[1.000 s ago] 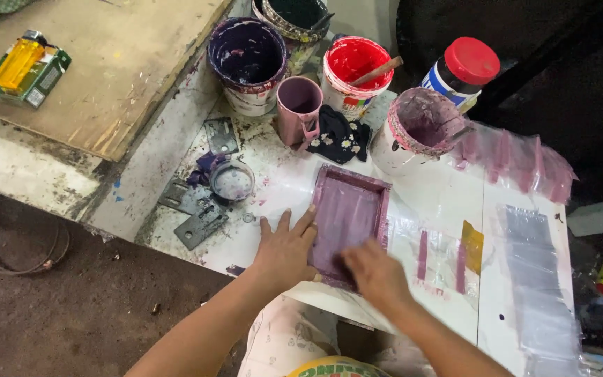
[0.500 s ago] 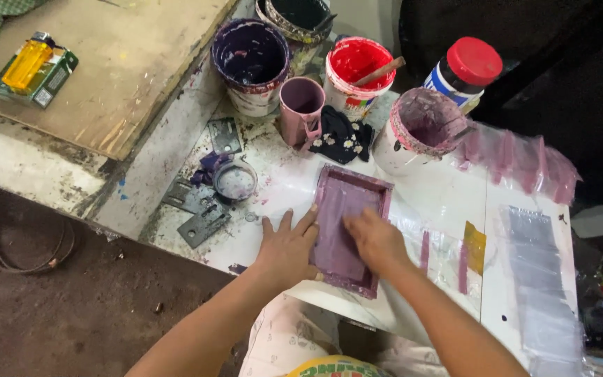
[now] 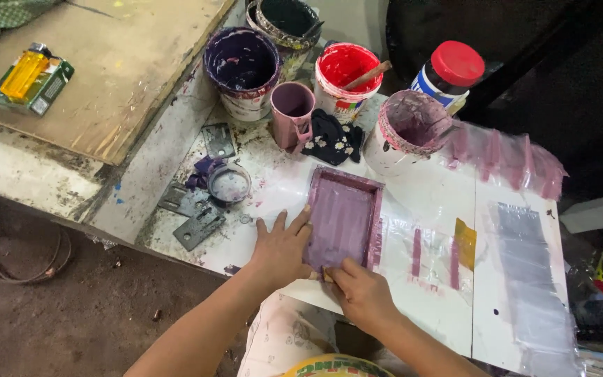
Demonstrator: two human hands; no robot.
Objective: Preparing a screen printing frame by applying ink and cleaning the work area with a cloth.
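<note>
A small rectangular printing frame [image 3: 343,218], stained purple, lies flat on the white paint-smeared table [image 3: 427,307]. My left hand [image 3: 282,248] rests on the table against the frame's left edge, fingers spread, thumb touching the frame. At the frame's near edge, my right hand [image 3: 361,293] has its fingers curled around something small that I cannot make out.
Behind the frame stand a purple paint bucket [image 3: 242,66], a purple mug [image 3: 293,112], a red paint tub [image 3: 347,77] with a stick, a purple-stained tub [image 3: 410,132], a red-lidded jar [image 3: 451,73]. Clear printed plastic bags [image 3: 525,258] lie right; metal plates [image 3: 197,223] left.
My right hand slid up over the frame's surface, then drew back down to its near edge. The left hand stayed against the frame's left side.
</note>
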